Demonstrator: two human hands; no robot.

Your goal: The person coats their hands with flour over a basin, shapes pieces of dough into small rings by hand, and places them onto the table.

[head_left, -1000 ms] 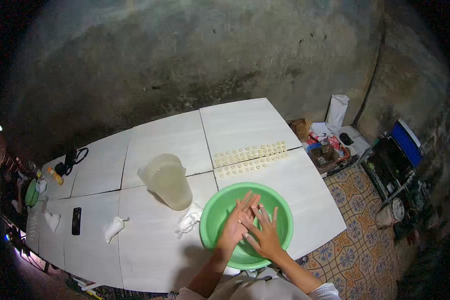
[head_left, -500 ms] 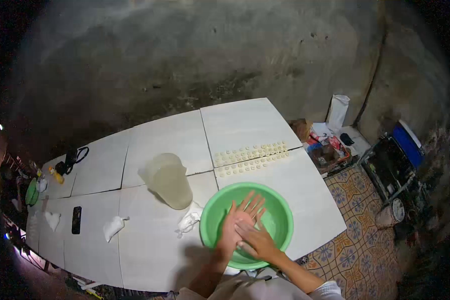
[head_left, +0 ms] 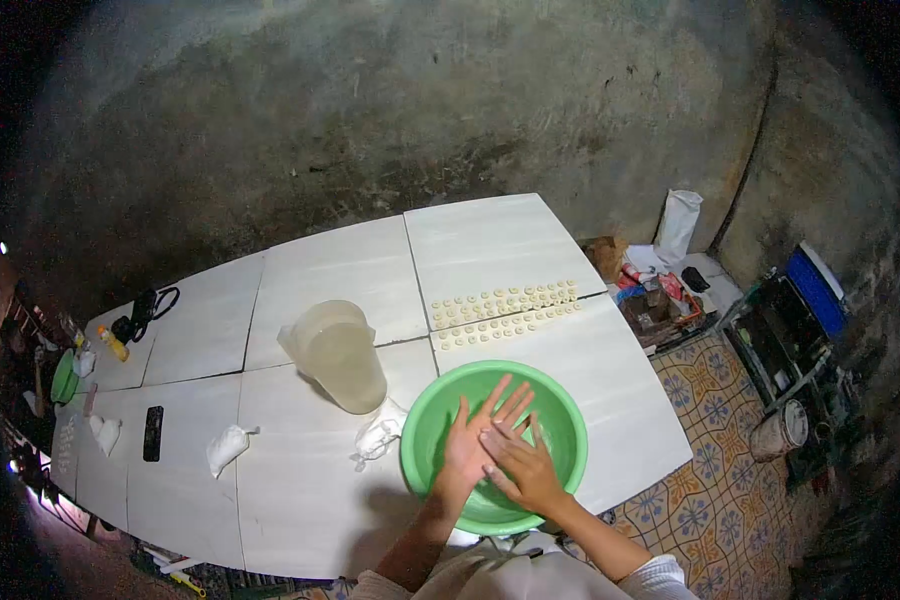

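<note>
Over a green plastic basin [head_left: 576, 425], both hands meet. My left hand [head_left: 465, 452] lies palm up with its fingers stretched and spread. Across that palm rest the fingers of my right hand [head_left: 532, 478], extended, its thumb apart. Whether anything small lies between the right fingers and the palm is hidden. Behind the basin, small pale round pieces [head_left: 505, 310], possibly dough, sit in rows on the white tiled table [head_left: 320, 510]. A translucent pitcher [head_left: 342, 362] stands left of the basin, near a crumpled white plastic bag [head_left: 378, 438].
Farther left are a tied white bag [head_left: 230, 450], a dark phone [head_left: 153, 434], another white bag [head_left: 105, 434], a yellow bottle [head_left: 113, 344] and a black strap or cable [head_left: 150, 312]. Right of the table, a cluttered box [head_left: 660, 310] and a bucket [head_left: 780, 428] stand on the patterned floor.
The right fingers have shifted slightly on the left palm, and more of that palm shows now. Both hands stay over the basin. The view has moved slightly.
</note>
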